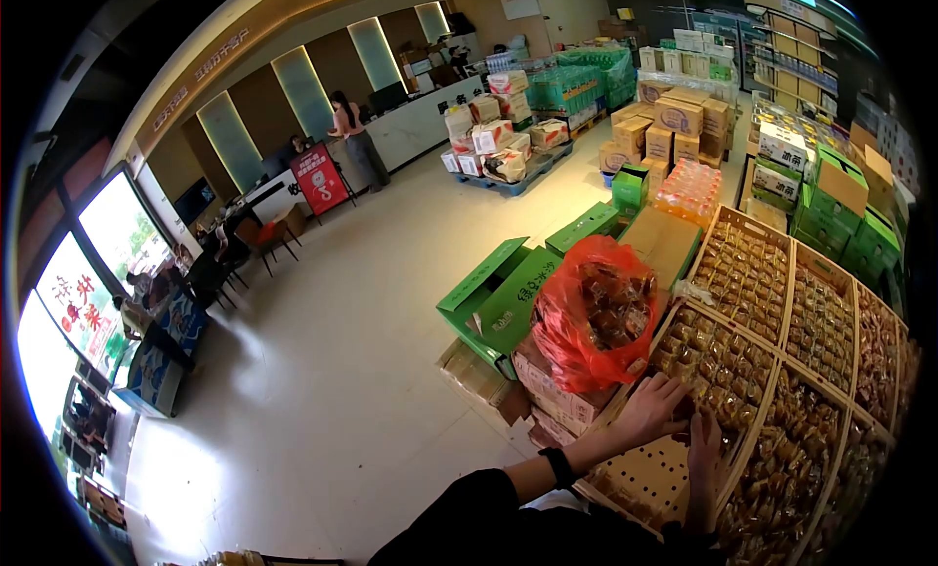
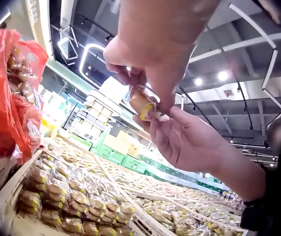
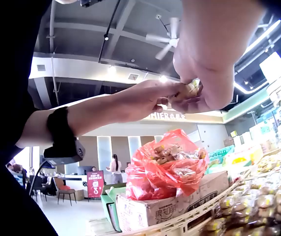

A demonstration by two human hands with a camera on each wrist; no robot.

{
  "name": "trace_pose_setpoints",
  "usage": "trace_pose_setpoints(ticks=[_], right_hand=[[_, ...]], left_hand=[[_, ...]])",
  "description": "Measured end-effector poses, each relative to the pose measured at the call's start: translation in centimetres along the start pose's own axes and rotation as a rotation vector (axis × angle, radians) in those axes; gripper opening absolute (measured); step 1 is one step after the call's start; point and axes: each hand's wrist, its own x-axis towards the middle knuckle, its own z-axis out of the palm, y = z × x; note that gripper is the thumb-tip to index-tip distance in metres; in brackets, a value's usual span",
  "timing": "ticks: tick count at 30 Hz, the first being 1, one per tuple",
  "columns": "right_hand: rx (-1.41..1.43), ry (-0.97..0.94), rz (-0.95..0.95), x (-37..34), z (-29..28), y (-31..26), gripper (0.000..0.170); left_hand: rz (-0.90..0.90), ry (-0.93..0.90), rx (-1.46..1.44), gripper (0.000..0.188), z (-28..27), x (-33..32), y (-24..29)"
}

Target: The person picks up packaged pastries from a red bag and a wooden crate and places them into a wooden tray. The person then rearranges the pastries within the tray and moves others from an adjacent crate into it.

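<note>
Both hands meet over the front wooden crate (image 1: 653, 473), at a small clear-wrapped pastry (image 2: 141, 104) with a yellow label. My left hand (image 1: 653, 410) comes in from the left and pinches one side of the wrapper; in the left wrist view this hand (image 2: 152, 59) reaches down from the top. My right hand (image 1: 703, 447) grips the other side, its fingers (image 2: 162, 135) curled below the packet in the left wrist view. The right wrist view shows the packet (image 3: 194, 88) between the right hand (image 3: 206, 81) and the left hand (image 3: 147, 101). In the head view, the hands mostly hide it.
A red plastic bag (image 1: 562, 322) full of wrapped pastries stands on a carton (image 1: 557, 390) left of the hands. More pastry crates (image 1: 741, 273) spread right. Green boxes (image 1: 503, 293) and stacked cartons (image 1: 674, 117) stand beyond. A person (image 1: 357, 141) stands at a far counter.
</note>
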Motion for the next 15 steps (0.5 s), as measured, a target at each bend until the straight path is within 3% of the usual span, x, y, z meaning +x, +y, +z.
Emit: trace_pose_setpoints(ticks=[1,3,7,9,10,15], right_hand=[[-0.001,0.011,0.0,-0.1,-0.3,-0.4,0.023],[-0.198,-0.011,0.004,-0.7,-1.3,-1.5,0.023],[-0.208,-0.084,-0.005,-1.6,-1.5,-4.1,0.022],[-0.206,-0.152,-0.077,-1.7,-1.9,-4.7,0.026],[-0.237,-0.166,-0.076,-2.0,-1.9,-5.6,0.028],[-0.246,-0.061,-0.023,-2.7,-3.5,-5.6,0.028]], left_hand=[[0.014,0.038,-0.042,0.046,-0.2,0.0,0.2],[-0.135,0.001,-0.325,0.032,-0.4,0.0,-0.3],[-0.216,-0.156,-0.427,0.023,-0.6,-0.3,-0.2],[-0.422,-0.205,-0.764,0.018,-0.5,-0.1,0.5],[-0.394,-0.186,-0.808,0.019,-0.2,0.1,0.7],[-0.391,-0.236,-0.618,0.019,0.6,0.5,1.3]])
